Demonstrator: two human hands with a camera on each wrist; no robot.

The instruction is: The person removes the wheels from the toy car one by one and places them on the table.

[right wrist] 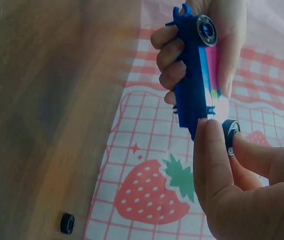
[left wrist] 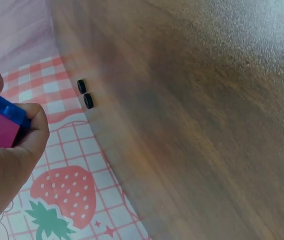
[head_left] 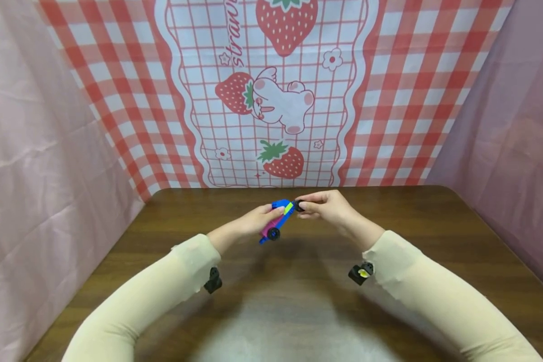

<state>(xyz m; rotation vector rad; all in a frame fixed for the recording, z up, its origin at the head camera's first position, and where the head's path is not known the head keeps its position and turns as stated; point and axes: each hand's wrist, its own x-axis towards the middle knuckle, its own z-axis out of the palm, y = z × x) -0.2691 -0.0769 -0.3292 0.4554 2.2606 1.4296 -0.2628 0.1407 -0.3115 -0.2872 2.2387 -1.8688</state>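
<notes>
We are pinching a small black wheel (right wrist: 230, 134) between thumb and fingertips of our right hand (head_left: 328, 206), pressing it against the front end of the toy car (head_left: 277, 219). Our left hand (head_left: 258, 221) is curling round the car's body, holding it tilted above the table (head_left: 434, 241). In our judgement the wheel is needing a square, steady push onto its axle while the left grip is bracing. The car is blocky hard plastic, blue, magenta and lime; one rear wheel (right wrist: 206, 30) is sitting fitted. Two loose wheels (left wrist: 85, 94) are lying on the wood-grain tabletop's far edge, beside the strawberry cloth (head_left: 271, 90).
</notes>
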